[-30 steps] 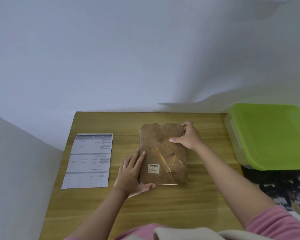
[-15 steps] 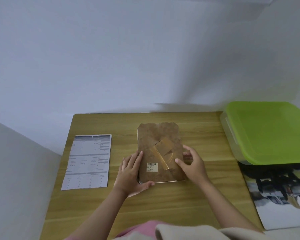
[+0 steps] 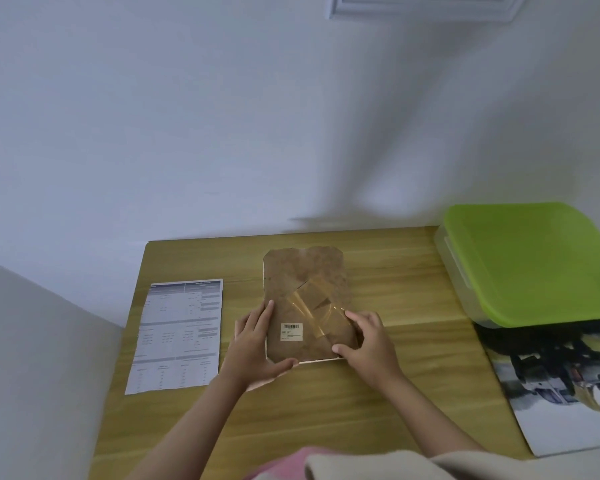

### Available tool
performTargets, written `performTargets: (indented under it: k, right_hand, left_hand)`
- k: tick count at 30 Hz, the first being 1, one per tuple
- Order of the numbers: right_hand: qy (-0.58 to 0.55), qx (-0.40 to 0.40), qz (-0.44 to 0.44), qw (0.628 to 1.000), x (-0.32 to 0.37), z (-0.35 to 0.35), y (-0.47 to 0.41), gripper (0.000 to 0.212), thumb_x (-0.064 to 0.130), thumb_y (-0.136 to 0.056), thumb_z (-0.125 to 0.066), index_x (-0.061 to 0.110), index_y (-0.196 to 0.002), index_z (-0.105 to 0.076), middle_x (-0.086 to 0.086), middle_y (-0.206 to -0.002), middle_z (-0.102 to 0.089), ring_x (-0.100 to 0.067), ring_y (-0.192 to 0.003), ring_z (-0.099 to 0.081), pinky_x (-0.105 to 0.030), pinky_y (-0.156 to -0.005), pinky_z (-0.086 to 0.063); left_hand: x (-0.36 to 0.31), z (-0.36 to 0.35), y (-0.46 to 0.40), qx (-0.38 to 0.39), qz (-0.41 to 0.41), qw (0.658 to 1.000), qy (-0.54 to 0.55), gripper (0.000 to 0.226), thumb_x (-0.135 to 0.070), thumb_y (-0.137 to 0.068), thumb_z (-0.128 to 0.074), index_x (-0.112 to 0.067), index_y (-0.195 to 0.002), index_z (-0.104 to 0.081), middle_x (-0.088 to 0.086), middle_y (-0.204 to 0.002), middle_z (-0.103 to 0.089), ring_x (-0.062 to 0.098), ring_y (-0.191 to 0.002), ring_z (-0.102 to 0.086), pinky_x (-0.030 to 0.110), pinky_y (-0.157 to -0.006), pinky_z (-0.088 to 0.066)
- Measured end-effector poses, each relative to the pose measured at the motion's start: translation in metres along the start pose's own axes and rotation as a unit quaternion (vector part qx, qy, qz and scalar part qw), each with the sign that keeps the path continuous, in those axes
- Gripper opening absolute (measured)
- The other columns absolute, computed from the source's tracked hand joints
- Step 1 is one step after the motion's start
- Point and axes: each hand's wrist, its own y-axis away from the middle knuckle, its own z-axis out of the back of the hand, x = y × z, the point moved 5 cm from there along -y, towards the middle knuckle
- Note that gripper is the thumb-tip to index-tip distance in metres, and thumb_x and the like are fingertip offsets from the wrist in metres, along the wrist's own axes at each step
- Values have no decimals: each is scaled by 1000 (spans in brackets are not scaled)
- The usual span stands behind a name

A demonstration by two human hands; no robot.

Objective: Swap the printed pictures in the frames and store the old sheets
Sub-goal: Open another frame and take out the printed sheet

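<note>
A picture frame (image 3: 305,292) lies face down in the middle of the wooden table, its brown backing board up, with a fold-out stand and a barcode label (image 3: 291,331). My left hand (image 3: 253,344) holds the frame's near left corner, fingers along the left edge and thumb under the front edge. My right hand (image 3: 369,344) grips the near right corner, fingers curled at the right edge, thumb on the backing. A printed sheet of tables (image 3: 179,336) lies flat to the left. A printed photo (image 3: 565,393) lies at the right.
A clear storage box with a green lid (image 3: 530,261) stands at the table's back right, partly over the photo. White walls close off the back and left sides. The wooden table (image 3: 326,410) has bare surface in front of the frame.
My right hand came from the frame's far right corner down to its near right corner. The left hand stayed at the near left corner.
</note>
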Motion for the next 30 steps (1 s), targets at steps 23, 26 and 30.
performTargets:
  k: [23, 26, 30]
  right_hand:
    - [-58, -36, -13, 998, 0, 54, -4, 77, 12, -75, -77, 14, -142, -38, 5, -124, -35, -8, -110, -42, -18, -98, -36]
    - [-38, -38, -26, 998, -21, 78, -2, 78, 12, -75, -76, 13, -142, -37, 5, -124, -33, -9, -112, -42, -21, -102, -36]
    - [-4, -25, -39, 999, -53, 107, -4, 78, 14, -76, -75, 10, -143, -35, 3, -125, -33, -11, -114, -41, -23, -103, -36]
  left_hand:
    - [-81, 25, -24, 4, -32, 998, 58, 124, -43, -61, -81, -14, -149, 1, -1, -150, -13, 22, -136, -15, 34, -114, -25]
    - [-109, 5, -28, 14, -20, 997, 75, 124, -42, -60, -82, -12, -149, 0, 0, -148, -13, 21, -136, -16, 33, -113, -26]
    - [-142, -25, -30, 18, 7, 994, 108, 119, -38, -60, -83, -7, -147, -9, 6, -141, -18, 21, -133, -24, 25, -108, -30]
